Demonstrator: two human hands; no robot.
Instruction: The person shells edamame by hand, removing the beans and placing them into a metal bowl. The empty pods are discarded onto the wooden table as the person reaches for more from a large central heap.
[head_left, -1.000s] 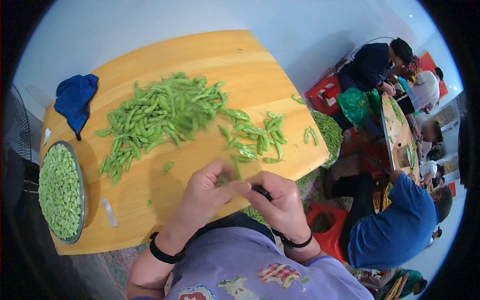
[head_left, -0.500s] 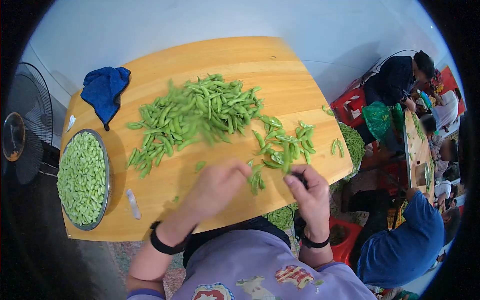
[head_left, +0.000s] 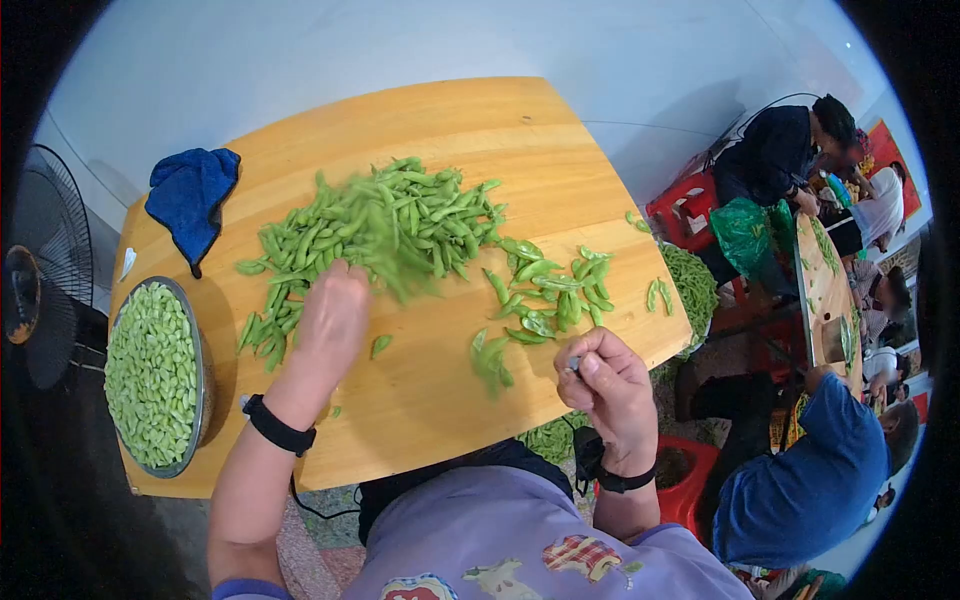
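Observation:
My left hand (head_left: pixel 335 308) is at the near edge of a heap of green soybean pods (head_left: pixel 440 215). Its fingers are curled closed with the tips turned down, and whatever they hold, if anything, is hidden. My right hand (head_left: pixel 608 375) is closed above the table's near edge, right of the centre. A small grey piece shows between its thumb and forefinger, too small to name. Beyond and left of it lie flattened pods (head_left: pixel 540 268), with some blurred ones (head_left: pixel 490 362) closer in. A metal bowl (head_left: pixel 203 370) full of shelled beans (head_left: pixel 150 375) stands at the left.
A blue cloth (head_left: pixel 190 195) lies on the wooden table (head_left: pixel 420 430) at the back left. A fan (head_left: pixel 50 240) stands beyond the left edge. Right of the table are a heap of pods (head_left: pixel 690 285), a red stool (head_left: pixel 690 480) and people seated around another table.
My left hand has moved left and away from me, from beside my right hand to the pod heap. The pod at my right fingertips no longer shows. The whole view has shifted slightly.

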